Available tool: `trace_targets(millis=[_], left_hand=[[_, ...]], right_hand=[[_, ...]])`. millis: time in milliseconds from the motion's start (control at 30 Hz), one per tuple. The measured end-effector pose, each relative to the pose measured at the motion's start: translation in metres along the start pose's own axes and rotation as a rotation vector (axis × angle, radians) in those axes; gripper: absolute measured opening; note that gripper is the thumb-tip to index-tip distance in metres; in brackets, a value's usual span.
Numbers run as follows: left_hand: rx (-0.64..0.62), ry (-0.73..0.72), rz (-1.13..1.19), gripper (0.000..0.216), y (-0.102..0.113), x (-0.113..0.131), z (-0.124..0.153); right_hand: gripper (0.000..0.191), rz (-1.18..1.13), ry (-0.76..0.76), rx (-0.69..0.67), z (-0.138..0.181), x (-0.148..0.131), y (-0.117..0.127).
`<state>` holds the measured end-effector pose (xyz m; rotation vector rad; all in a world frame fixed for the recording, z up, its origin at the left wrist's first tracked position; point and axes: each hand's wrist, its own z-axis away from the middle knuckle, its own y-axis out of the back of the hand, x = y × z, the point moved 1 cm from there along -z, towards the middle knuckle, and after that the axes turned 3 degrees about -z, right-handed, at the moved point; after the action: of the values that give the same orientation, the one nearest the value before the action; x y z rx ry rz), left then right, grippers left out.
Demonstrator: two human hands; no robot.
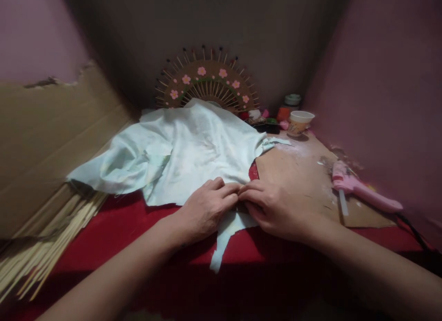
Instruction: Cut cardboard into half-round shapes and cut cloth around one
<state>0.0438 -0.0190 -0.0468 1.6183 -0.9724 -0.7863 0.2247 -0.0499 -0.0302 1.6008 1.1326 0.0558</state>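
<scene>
A pale green-white cloth lies crumpled across a red surface. At the cloth's near edge my left hand and my right hand meet, fingertips touching each other. Both hands have their fingers curled and pinched on the cloth edge. A narrow strip of the cloth hangs down toward me just below the hands. What lies under the fingers is hidden.
A pink glue gun lies on a brown cardboard sheet at the right. A fan-shaped cardboard piece with sticks and pink flowers stands behind. A paper cup and small jars sit back right. Bamboo skewers and a cardboard panel lie left.
</scene>
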Motion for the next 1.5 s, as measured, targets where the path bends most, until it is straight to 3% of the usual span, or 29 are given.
trace_targets(millis=[200,333,400,500,633,733,867,1033,1167,1233,1400,1500], left_hand=[[0.117,0.125,0.195,0.022,0.008,-0.008,0.005],[0.317,0.478,0.312,0.019,0.032,-0.02,0.025],[0.341,0.674,0.298,0.02,0.045,-0.025,0.043],[0.168,0.86,0.25,0.027,0.057,-0.029,0.072],[-0.098,0.987,0.031,0.028,0.057,-0.033,0.105],[-0.083,1.011,-0.095,0.026,0.05,-0.033,0.113],[0.091,1.059,-0.081,0.053,0.044,-0.034,0.107],[0.339,1.045,0.185,0.048,0.046,-0.041,0.095],[0.507,1.105,0.637,0.03,0.046,-0.051,0.083],[0.571,1.114,0.729,0.029,0.047,-0.056,0.075],[0.648,0.963,0.777,0.037,0.056,-0.067,0.068],[0.616,0.887,0.512,0.032,0.068,-0.071,0.083]], right_hand=[[0.022,0.123,0.018,-0.041,-0.008,0.0,-0.004],[0.022,0.252,0.07,-0.084,-0.013,-0.006,-0.011],[0.021,0.319,0.082,-0.098,-0.014,-0.008,-0.015],[0.021,0.394,0.119,-0.114,-0.015,-0.01,-0.022],[0.021,0.437,0.172,-0.117,-0.016,-0.011,-0.029],[0.021,0.471,0.197,-0.106,-0.016,-0.011,-0.031],[0.022,0.492,0.161,-0.115,-0.017,-0.013,-0.031],[0.021,0.51,0.091,-0.198,-0.03,-0.026,-0.028],[0.036,0.604,0.045,-0.223,-0.042,-0.036,-0.036],[0.041,0.654,0.044,-0.231,-0.046,-0.039,-0.041],[0.031,0.709,0.076,-0.225,-0.048,-0.041,-0.051],[0.024,0.716,0.083,-0.26,-0.05,-0.041,-0.053]])
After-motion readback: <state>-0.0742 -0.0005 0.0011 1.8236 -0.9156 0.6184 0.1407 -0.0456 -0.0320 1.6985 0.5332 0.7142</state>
